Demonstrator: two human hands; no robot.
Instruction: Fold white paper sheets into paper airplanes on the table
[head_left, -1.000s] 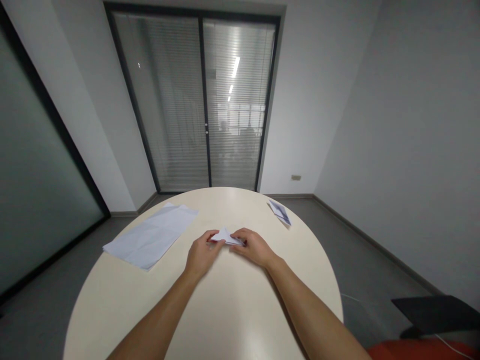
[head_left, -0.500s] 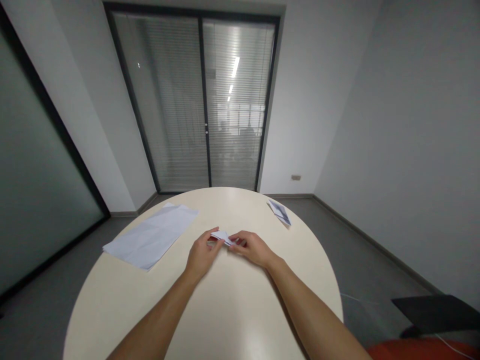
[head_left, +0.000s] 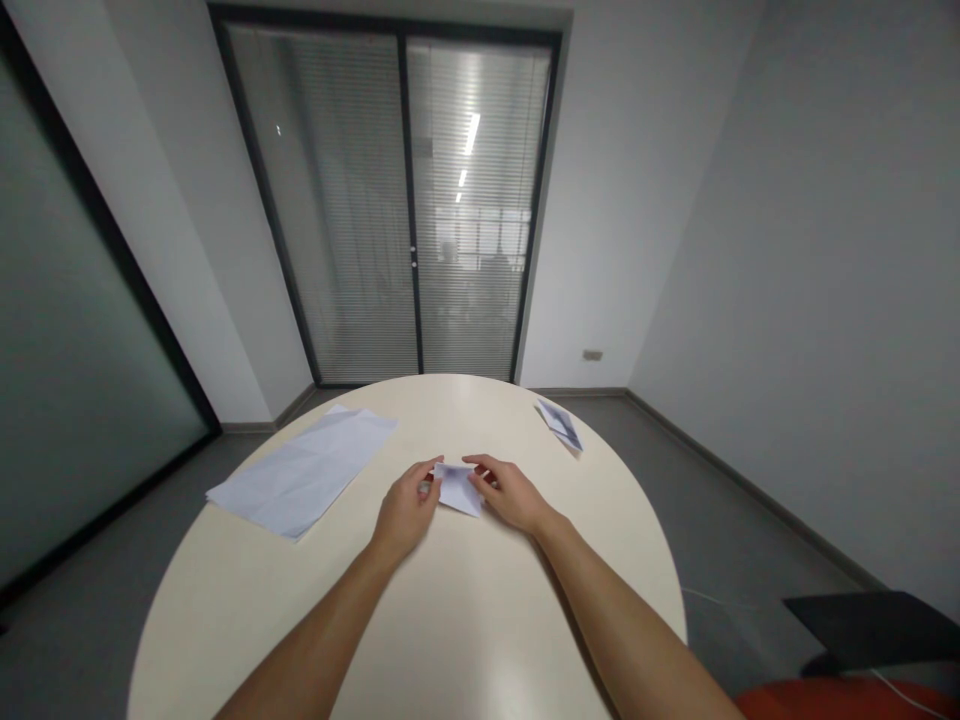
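Between my hands, over the middle of the round table, is a small folded piece of white paper [head_left: 457, 489]. My left hand [head_left: 409, 505] pinches its left side between thumb and fingers. At its right edge my right hand [head_left: 511, 493] has thumb and fingertips closed on the paper. The paper's broad face shows, with its lower edge slanting down to the right. Part of each side edge is hidden behind my fingers.
Crumpled white paper sheets [head_left: 307, 475] lie at the left of the cream round table [head_left: 442, 610]. Another folded paper [head_left: 560, 425] rests near the far right edge. A dark flat surface [head_left: 877, 625] and something red [head_left: 817, 700] are at lower right.
The folded paper has turned from a thin, edge-on strip to showing a wider face. My hands have moved slightly apart along its sides.
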